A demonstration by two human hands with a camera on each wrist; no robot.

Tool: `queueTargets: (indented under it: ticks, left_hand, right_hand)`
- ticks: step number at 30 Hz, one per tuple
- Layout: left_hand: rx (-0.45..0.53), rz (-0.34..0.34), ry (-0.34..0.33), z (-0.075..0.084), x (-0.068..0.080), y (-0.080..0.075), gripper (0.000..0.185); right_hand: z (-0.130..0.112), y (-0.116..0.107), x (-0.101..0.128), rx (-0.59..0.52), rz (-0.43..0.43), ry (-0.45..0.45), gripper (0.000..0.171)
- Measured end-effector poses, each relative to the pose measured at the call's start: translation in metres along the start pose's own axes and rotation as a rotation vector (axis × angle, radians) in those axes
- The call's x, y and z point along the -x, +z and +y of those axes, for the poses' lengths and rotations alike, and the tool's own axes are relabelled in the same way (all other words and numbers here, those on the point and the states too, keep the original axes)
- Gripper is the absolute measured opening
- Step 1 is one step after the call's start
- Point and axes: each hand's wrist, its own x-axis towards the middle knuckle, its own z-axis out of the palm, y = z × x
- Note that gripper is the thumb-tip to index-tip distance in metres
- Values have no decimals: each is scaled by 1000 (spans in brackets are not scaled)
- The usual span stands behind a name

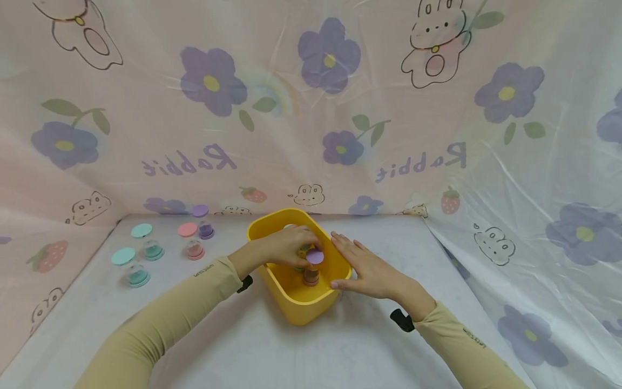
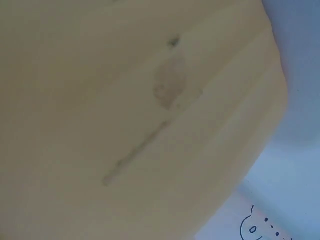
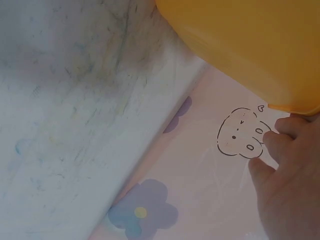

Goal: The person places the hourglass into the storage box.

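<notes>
My left hand (image 1: 291, 246) reaches over the near-left rim into a yellow bin (image 1: 301, 312). Its curled fingers and thumb hold a small yellow-topped piece (image 1: 304, 251), mostly hidden by the hand. Just in front, a clear-domed piece with a purple disc top (image 1: 314, 256) stands in the bin. Behind the knuckles, part of a pale teal disc shows. My right hand (image 1: 371, 270) rests along the bin's right rim, fingers stretched out, thumb at the near side. In the right wrist view its fingers (image 3: 285, 145) lie beside the bin's wall. Sleeve fills the left wrist view.
On the left of the white table stand several similar clear-domed pieces: two with teal discs (image 1: 138, 276) (image 1: 153, 249), one pink (image 1: 195, 249) and one purple (image 1: 206, 230). A printed rabbit-and-flower sheet (image 1: 272, 140) hangs behind and along both sides.
</notes>
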Motion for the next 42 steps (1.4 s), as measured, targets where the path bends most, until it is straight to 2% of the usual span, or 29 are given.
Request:
queueTargets:
  ticks: [7,13,17,22,28,34,42]
  left_hand:
    - [-21,15,22,1,2,-1,48]
    - [37,51,-13,7,8,-8,46]
    - [71,157,-43,8,18,-15,40]
    - [89,317,-47,4,34,-20,39]
    - [160,451,-57,-1,55,-25,39]
    - [200,573,-128,-8,77,-26,39]
    - [201,783,-222,-27,115,-18,43]
  right_hand:
    - [-1,0,0,7,6,-10,100]
    - [-2,1,1,34,31,-21,99]
    - [-2,3,0,43,44,-30,98]
    - [-2,4,1,32,47,-21,99]
    - [-2,5,2,20,59,-8,99]
    - [-2,7,4,15,59,9,100]
    - [-2,8,2,5,65,5,99]
